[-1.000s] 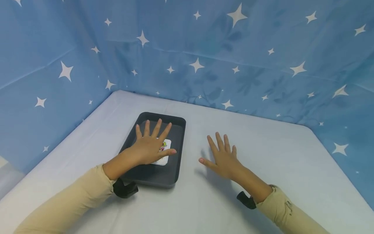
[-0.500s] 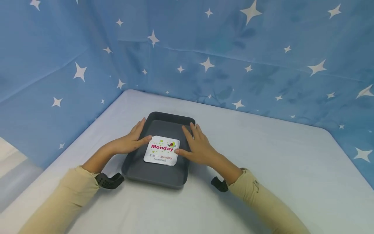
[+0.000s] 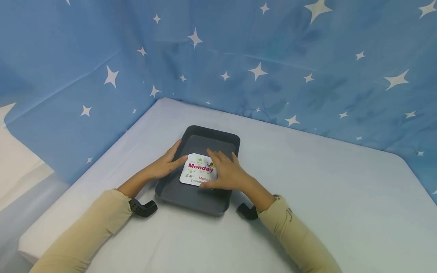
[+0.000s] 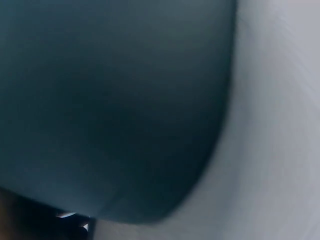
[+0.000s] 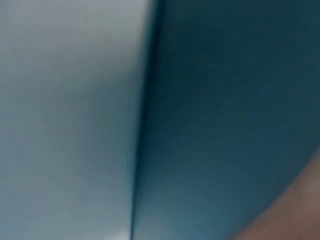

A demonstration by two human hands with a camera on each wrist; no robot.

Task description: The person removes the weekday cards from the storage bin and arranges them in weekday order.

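Note:
In the head view, a white flashcard point(image 3: 196, 170) printed "Monday" lies face up in a dark grey rectangular tray point(image 3: 191, 201). Along the tray's left rim is my left hand point(image 3: 164, 165), its fingers straight on the outer side and its thumb reaching over the rim to the card's upper left corner. My right hand point(image 3: 227, 172) is over the card's right part, fingers spread and slightly bent. Its thumb tip is right at the card's lower edge, and the index fingertip is by the upper edge. The hand hides the card's right side. Both wrist views show mostly blurred tray wall.
The tray stands on a table with a white cloth point(image 3: 307, 189). Blue curtains point(image 3: 283, 49) with white stars hang behind the table and on its left side. A black wrist mount point(image 3: 145, 208) is on the left wrist, and another mount point(image 3: 247, 211) is on the right.
My left hand has gone from over the card to the tray's left rim. My right hand has come from the bare cloth over the tray onto the card's right part. The head view has shifted.

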